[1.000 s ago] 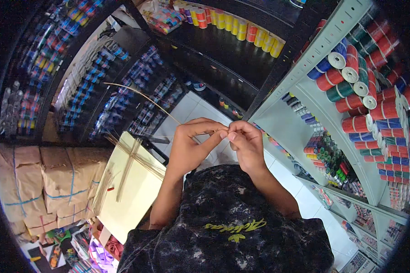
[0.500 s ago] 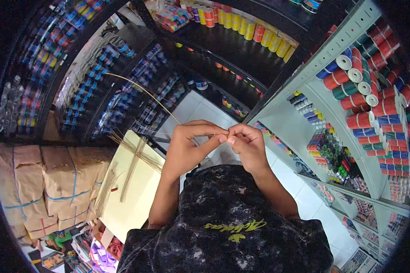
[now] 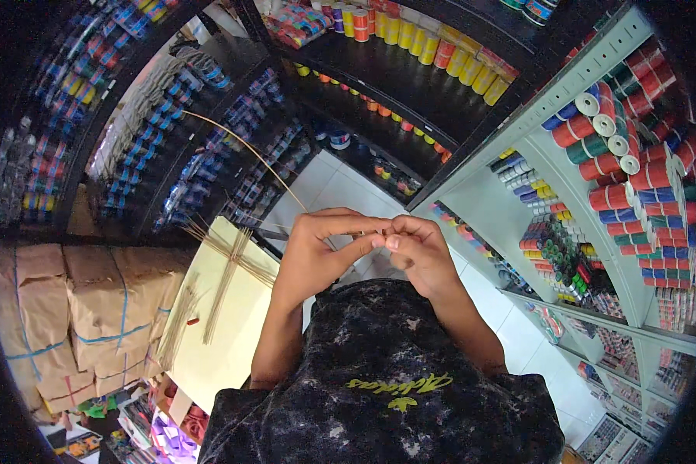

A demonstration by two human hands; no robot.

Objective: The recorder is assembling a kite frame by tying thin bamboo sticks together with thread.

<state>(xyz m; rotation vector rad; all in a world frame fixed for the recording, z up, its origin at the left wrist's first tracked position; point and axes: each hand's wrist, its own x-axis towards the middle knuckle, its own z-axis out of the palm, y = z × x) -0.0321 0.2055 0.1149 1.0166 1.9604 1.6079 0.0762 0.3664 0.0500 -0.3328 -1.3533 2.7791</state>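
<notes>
Head view: left hand (image 3: 325,238) and right hand (image 3: 423,251) are up in front of the chest, pinched almost tip to tip. Left looks closed on a thin tan strip (image 3: 243,142), and right seems clamped on its near end, though fingertips cover that bit so I can't swear to it. Rest of the strip arcs out past the left hand, up and to the left, nothing propping it. Biggest worry imo: bend it too tight between those pinches and it could crack or split. Loosen up and that springy curve might flick it free, probably onto the floor tiles (image 3: 315,176). Long tail could also snag on the dark shelf (image 3: 243,54) if the person turns left. Plus the loose strips (image 3: 229,264) lying crossed on the pale yellow board (image 3: 236,340) look easy to knock with a stray left elbow.
</notes>
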